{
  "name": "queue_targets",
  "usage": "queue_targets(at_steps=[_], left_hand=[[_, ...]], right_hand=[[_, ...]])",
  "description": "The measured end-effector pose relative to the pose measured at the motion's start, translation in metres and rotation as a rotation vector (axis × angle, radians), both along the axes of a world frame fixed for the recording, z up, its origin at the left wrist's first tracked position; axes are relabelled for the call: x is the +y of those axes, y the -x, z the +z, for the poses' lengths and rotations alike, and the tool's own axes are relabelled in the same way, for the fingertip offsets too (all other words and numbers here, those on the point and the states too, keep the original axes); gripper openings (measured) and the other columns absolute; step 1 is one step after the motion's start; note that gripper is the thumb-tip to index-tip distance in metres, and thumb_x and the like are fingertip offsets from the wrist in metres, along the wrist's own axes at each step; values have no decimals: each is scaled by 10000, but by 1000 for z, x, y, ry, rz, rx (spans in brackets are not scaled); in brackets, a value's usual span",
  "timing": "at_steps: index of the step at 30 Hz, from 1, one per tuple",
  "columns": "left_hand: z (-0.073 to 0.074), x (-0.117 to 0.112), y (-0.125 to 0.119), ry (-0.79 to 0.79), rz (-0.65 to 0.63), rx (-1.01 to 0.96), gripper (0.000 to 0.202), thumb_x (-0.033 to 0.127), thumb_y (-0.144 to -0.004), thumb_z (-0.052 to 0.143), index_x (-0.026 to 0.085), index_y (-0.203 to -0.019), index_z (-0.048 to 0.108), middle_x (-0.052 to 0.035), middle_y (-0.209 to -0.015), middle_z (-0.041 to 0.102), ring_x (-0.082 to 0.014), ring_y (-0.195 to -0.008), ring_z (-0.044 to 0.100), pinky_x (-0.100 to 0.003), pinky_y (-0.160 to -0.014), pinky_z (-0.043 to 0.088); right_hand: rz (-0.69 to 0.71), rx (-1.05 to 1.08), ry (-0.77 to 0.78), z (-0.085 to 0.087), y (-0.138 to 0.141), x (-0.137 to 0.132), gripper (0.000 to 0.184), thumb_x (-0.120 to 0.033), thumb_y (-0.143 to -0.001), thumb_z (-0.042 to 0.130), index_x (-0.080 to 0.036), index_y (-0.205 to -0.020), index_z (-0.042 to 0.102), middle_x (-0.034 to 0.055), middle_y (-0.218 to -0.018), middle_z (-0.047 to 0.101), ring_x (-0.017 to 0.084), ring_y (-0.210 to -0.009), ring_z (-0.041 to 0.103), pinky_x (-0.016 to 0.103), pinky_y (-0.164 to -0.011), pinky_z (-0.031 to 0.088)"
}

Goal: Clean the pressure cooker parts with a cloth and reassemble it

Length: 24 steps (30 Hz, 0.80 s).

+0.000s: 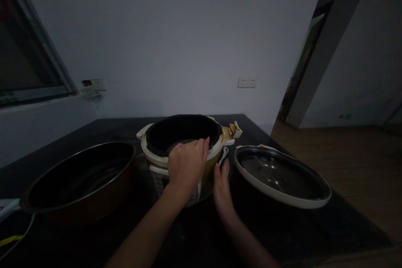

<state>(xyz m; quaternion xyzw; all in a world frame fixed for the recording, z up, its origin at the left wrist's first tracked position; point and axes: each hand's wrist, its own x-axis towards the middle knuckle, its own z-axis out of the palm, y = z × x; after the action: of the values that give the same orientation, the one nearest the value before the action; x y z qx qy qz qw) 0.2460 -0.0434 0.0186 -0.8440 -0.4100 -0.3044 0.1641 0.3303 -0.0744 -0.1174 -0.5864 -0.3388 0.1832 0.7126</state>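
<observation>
A white and yellow electric cooker with a dark inner pot stands open at the middle of the black counter. My left hand rests over its front rim, fingers curled onto the edge of the inner pot. My right hand lies flat against the cooker's right side, fingers straight and together, holding nothing. The cooker's lid lies upside down to the right, close to my right hand.
A large dark pan sits on the left of the counter, with a cable near its handle. Wall sockets are behind. A window is at far left, a wooden floor and doorway at right.
</observation>
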Motion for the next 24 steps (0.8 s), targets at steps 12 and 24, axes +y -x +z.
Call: queue_targets(at_steps=[12, 24], left_hand=[[-2, 14, -27, 82, -45, -51, 484, 318, -1010, 246, 171, -815, 664, -89, -776, 728, -236, -752, 698, -336, -652, 395], [-8, 35, -49, 105, -108, -57, 332, 288, -978, 340, 116, -922, 617, -133, -864, 695, -257, -859, 671, -367, -750, 410]], right_hand=[[11, -112, 6, 0, 15, 5, 805, -589, -915, 359, -181, -1535, 48, 64, -1616, -40, 185, -1480, -70, 477, -1183, -5], [95, -109, -50, -1, -31, 29, 748, -508, -879, 465, -173, -1506, 235, 99, -1592, 191, 187, -1471, 151, 437, -1185, 91]])
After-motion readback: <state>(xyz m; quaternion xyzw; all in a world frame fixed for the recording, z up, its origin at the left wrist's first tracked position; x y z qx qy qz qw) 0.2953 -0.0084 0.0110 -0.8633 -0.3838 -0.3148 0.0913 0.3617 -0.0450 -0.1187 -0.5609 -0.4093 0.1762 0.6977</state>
